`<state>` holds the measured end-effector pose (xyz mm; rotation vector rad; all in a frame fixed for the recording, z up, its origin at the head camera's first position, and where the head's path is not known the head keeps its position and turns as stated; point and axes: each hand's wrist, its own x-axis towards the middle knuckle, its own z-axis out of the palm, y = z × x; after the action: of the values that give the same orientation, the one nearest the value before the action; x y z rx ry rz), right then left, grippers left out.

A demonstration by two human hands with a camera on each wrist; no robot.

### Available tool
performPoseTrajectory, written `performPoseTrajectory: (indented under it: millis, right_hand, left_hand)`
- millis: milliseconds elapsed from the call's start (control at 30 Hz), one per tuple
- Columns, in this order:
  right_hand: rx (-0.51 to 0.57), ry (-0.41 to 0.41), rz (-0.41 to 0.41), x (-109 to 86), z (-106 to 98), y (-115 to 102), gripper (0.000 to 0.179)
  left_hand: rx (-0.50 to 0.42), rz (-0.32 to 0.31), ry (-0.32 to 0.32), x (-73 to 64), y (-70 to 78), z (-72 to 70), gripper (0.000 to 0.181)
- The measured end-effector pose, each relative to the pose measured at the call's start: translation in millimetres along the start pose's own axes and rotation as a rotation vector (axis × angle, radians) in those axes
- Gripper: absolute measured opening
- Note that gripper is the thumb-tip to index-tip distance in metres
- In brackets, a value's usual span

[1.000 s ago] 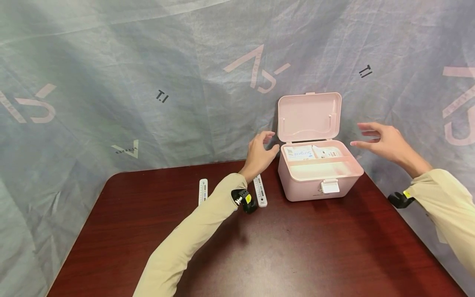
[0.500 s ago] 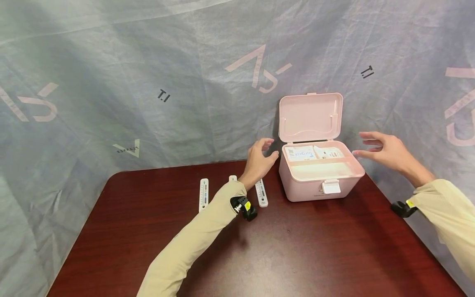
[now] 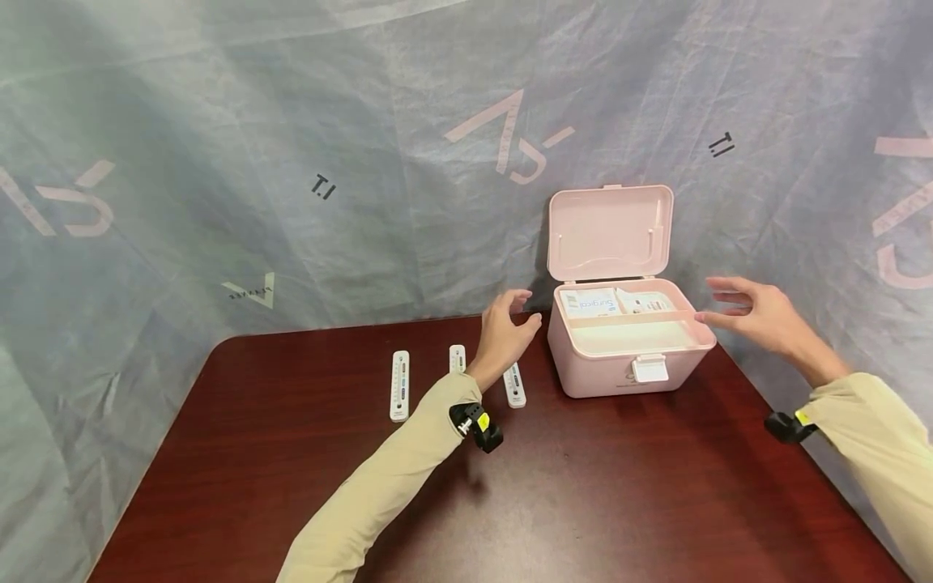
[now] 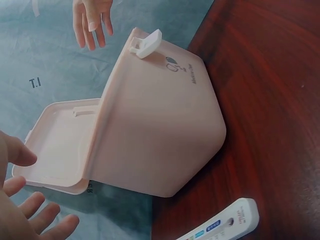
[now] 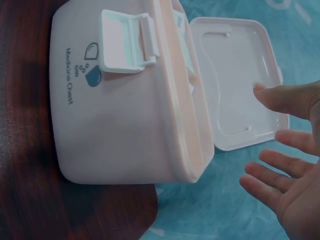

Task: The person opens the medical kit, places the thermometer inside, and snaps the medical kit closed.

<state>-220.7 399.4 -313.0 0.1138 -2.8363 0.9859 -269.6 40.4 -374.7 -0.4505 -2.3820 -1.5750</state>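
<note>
A pink medicine chest (image 3: 627, 376) stands at the back right of the table with its lid (image 3: 611, 233) raised and its white latch (image 3: 649, 368) hanging at the front. Inside its rear compartment lie a white packet marked "Surgical" (image 3: 589, 302) and another white packet (image 3: 645, 301); the front compartment shows a pale bottom. My left hand (image 3: 503, 336) hovers just left of the chest, fingers spread and holding nothing. On the other side, my right hand (image 3: 765, 317) is held near the chest's right rim, its fingers loosely extended. The left wrist view shows both hands apart from the chest.
Three white thermometers lie on the dark red table (image 3: 583, 502): a left one (image 3: 399, 386), a middle one (image 3: 457, 358) partly hidden by my left arm, and a right one (image 3: 514, 385) partly behind my hand. A grey cloth (image 3: 364, 243) hangs behind the table.
Both hands have come down a little alongside the chest. My left arm has shifted lower, uncovering more of the left and middle thermometers. The chest stays in place with its lid up.
</note>
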Motion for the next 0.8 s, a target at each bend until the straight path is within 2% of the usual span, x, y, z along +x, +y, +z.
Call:
performPoseTrajectory:
  millis: [167,333,600,800]
  right_hand:
    - [0.015,-0.023,0.031,-6.6,4.1,7.3,0.068]
    - [0.005,-0.037,0.041,-9.5,6.8,13.9,0.069]
    - [0.002,-0.019,-0.006,-12.8,15.6,21.9,0.067]
    - [-0.026,-0.017,0.0,-15.8,20.5,22.6,0.067]
  left_hand:
    - [-0.028,-0.017,-0.019,-5.8,-6.0,1.3,0.037]
    - [-0.041,-0.017,-0.006,-11.3,-9.7,1.8,0.036]
    - [-0.036,-0.037,0.0,-20.5,-14.5,1.7,0.035]
    - [-0.019,-0.071,0.008,-25.9,-18.0,2.3,0.036]
